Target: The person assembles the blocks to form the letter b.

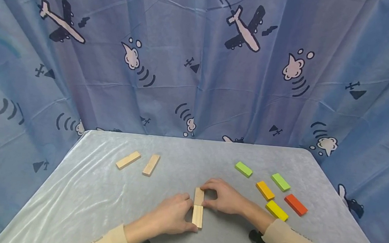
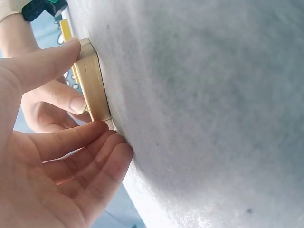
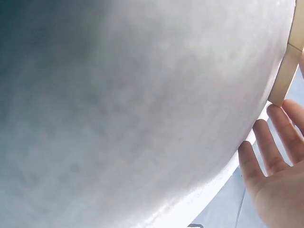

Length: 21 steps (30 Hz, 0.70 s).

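Two plain wooden blocks lie flat, end to end in a line, on the pale cloth-covered table. My left hand [image 1: 174, 214] holds the near block [image 1: 197, 217], thumb at its near end and index finger by its far end. In the left wrist view this near block [image 2: 92, 83] spans the space between thumb and fingertips. From the right side, my right hand [image 1: 224, 196] holds the far block [image 1: 199, 196], index finger at its far end and thumb low on its right side. The right wrist view shows fingertips at the end of the far block [image 3: 284, 78].
Two more wooden blocks [image 1: 128, 160] [image 1: 151, 165] lie at the back left. To the right are two green blocks [image 1: 244, 169] [image 1: 281, 182], an orange block [image 1: 265, 190], a yellow block [image 1: 277, 210] and a red block [image 1: 296, 205]. A blue curtain [image 1: 172, 58] hangs behind the table [image 1: 97, 198].
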Available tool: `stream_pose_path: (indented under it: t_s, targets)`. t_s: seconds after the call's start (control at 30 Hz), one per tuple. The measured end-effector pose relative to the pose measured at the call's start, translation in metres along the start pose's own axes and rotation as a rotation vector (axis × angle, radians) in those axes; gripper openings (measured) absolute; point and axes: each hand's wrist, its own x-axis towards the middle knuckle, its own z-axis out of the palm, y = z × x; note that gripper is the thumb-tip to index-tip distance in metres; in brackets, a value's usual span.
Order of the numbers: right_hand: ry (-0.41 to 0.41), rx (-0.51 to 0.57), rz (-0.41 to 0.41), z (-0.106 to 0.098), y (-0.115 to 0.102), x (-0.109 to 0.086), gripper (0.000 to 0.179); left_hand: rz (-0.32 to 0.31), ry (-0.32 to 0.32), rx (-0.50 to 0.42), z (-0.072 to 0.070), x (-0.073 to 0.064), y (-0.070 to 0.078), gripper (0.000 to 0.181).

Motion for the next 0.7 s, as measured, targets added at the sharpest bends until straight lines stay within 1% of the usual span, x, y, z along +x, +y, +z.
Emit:
stream_pose_path:
  t_s: [0.23, 0.53, 0.7]
  targets:
    - [-0.004, 0.001, -0.005, -0.001, -0.0007, -0.0002, 0.044, -0.009, -0.005, 0.012, -0.0002, 0.0001, 0.0004, 0.061]
    - [-0.021, 0.012, 0.0, -0.0026, -0.0012, -0.0008, 0.044, -0.002, -0.004, 0.015, 0.0011, 0.0, 0.0001, 0.067]
    - [-0.012, 0.013, -0.005, -0.0026, -0.0033, -0.0035, 0.046, 0.003, -0.009, -0.006, -0.0018, -0.0014, 0.0005, 0.067]
